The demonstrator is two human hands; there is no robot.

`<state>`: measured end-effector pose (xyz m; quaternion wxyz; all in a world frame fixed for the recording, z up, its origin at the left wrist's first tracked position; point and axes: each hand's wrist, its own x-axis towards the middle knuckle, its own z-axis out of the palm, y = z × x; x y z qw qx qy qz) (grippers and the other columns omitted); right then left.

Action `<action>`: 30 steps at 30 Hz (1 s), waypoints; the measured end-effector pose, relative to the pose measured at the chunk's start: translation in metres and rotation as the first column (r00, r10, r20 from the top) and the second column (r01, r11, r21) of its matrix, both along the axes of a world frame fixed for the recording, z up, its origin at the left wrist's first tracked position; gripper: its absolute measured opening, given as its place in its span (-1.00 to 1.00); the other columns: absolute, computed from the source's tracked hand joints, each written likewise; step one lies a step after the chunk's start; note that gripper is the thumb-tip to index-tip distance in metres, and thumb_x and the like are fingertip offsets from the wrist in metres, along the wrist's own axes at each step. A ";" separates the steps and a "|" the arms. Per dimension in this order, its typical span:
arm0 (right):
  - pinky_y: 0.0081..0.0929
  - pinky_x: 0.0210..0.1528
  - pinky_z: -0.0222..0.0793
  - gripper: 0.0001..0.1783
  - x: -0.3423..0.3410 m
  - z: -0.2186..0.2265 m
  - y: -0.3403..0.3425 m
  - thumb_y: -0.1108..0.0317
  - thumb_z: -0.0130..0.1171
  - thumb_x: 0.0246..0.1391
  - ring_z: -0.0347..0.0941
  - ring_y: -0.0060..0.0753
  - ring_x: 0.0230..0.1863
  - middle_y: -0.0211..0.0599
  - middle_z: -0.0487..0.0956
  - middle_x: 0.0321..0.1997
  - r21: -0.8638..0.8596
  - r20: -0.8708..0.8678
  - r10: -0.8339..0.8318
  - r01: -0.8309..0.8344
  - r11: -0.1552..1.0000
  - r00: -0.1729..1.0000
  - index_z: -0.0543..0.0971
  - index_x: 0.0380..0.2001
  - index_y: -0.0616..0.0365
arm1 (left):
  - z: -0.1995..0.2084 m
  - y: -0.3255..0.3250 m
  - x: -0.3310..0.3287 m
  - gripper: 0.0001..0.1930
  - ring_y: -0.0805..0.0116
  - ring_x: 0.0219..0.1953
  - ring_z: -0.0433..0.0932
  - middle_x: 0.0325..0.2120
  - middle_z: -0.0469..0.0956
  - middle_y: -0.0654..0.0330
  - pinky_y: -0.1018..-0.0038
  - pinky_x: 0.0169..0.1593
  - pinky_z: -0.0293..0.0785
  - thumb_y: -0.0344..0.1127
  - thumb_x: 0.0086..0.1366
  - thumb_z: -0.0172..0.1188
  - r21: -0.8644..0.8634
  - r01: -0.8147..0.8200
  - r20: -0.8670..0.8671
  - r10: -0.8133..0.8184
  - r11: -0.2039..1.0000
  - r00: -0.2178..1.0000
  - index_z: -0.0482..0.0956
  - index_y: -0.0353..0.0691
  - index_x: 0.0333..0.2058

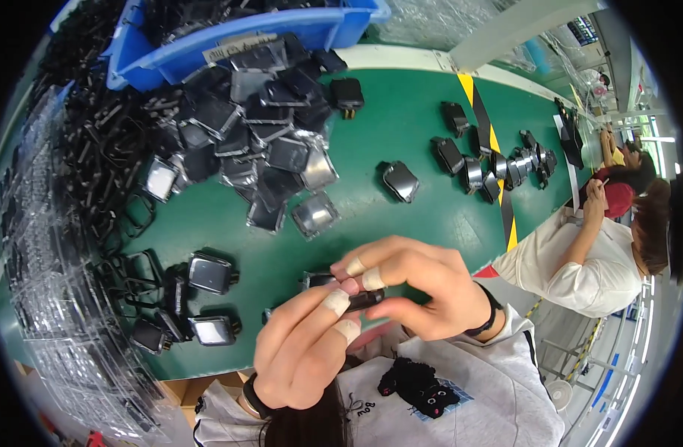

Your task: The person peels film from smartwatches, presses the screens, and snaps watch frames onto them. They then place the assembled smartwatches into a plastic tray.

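"What are the hands doing?"

"The left hand [302,344] and right hand [425,289] are meeting, pinching a black part [367,300] between their fingertips."

"Where are they holding it?"

"It's hovering above the green table [401,220], near the front edge."

"What's lying beyond?"

"Wrapped pieces [285,155] are lying heaped there, and a blue bin [162,63] is standing behind them. Farther right, black cases [472,173] are lying around a striped tape [507,223]."

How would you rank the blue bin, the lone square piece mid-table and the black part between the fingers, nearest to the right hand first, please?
In the head view, from the right hand:
1. Black part, just to its left.
2. Lone square piece, straight beyond it.
3. Blue bin, far upper left.
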<state>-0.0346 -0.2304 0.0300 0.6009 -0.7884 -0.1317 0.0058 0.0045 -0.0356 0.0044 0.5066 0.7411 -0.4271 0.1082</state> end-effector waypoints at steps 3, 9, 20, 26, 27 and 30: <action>-0.24 -0.05 0.48 -0.75 0.003 -0.005 0.002 0.52 0.20 0.06 0.54 -0.04 -0.06 0.02 0.55 -0.10 -0.115 0.054 -0.031 0.037 0.993 0.998 0.50 -0.16 0.35 | -0.007 -0.004 0.007 -0.61 0.04 -0.28 0.60 -0.25 0.56 -0.02 0.32 -0.26 0.54 -0.58 -0.05 0.42 0.008 -0.020 0.006 0.020 1.000 1.000 0.42 -0.32 -0.26; -0.33 -0.05 0.42 -0.84 0.013 -0.024 -0.001 0.47 0.13 0.15 0.52 -0.21 -0.11 -0.04 0.55 -0.13 0.463 -0.176 -0.046 0.124 0.878 0.983 0.49 -0.22 0.33 | -0.010 -0.005 0.014 -0.66 0.10 -0.28 0.61 -0.25 0.61 -0.01 0.37 -0.21 0.52 -0.47 -0.01 0.42 -0.079 -0.090 -0.241 0.069 0.993 0.968 0.49 -0.30 -0.26; -0.17 0.05 0.35 -0.78 0.020 -0.033 -0.014 0.53 0.00 0.19 0.45 -0.07 -0.01 -0.05 0.44 -0.05 0.767 -0.324 0.276 0.081 0.636 0.905 0.43 -0.10 0.36 | -0.014 0.002 0.016 -0.86 0.20 -0.28 0.58 -0.30 0.57 -0.04 0.39 -0.17 0.49 -0.63 0.15 0.14 -0.296 -0.131 -0.632 -0.091 0.946 0.770 0.51 -0.39 -0.28; -0.14 0.03 0.37 -0.78 0.020 -0.036 -0.014 0.46 0.11 0.18 0.44 -0.09 -0.02 -0.06 0.43 -0.05 0.822 -0.276 0.320 0.050 0.568 0.906 0.45 -0.12 0.30 | -0.014 -0.003 0.017 -0.91 0.30 -0.32 0.55 -0.34 0.54 0.03 0.46 -0.23 0.46 -0.59 0.22 0.14 -0.327 -0.181 -0.634 -0.073 0.928 0.770 0.53 -0.39 -0.28; -0.14 0.03 0.37 -0.78 0.020 -0.039 -0.015 0.46 0.11 0.18 0.44 -0.09 -0.02 -0.06 0.43 -0.05 0.822 -0.284 0.315 0.062 0.565 0.906 0.45 -0.12 0.30 | -0.022 -0.002 0.015 -0.92 0.26 -0.31 0.57 -0.35 0.57 -0.01 0.42 -0.19 0.48 -0.60 0.19 0.11 -0.289 -0.182 -0.653 -0.054 0.940 0.756 0.51 -0.40 -0.31; -0.13 0.03 0.37 -0.78 0.016 -0.041 -0.015 0.46 0.14 0.15 0.43 -0.08 -0.01 -0.05 0.44 -0.08 0.816 -0.283 0.318 0.053 0.575 0.905 0.47 -0.15 0.30 | -0.022 -0.001 0.011 -0.93 0.22 -0.30 0.59 -0.38 0.59 -0.03 0.39 -0.16 0.50 -0.60 0.17 0.07 -0.249 -0.175 -0.652 -0.031 0.952 0.757 0.48 -0.42 -0.34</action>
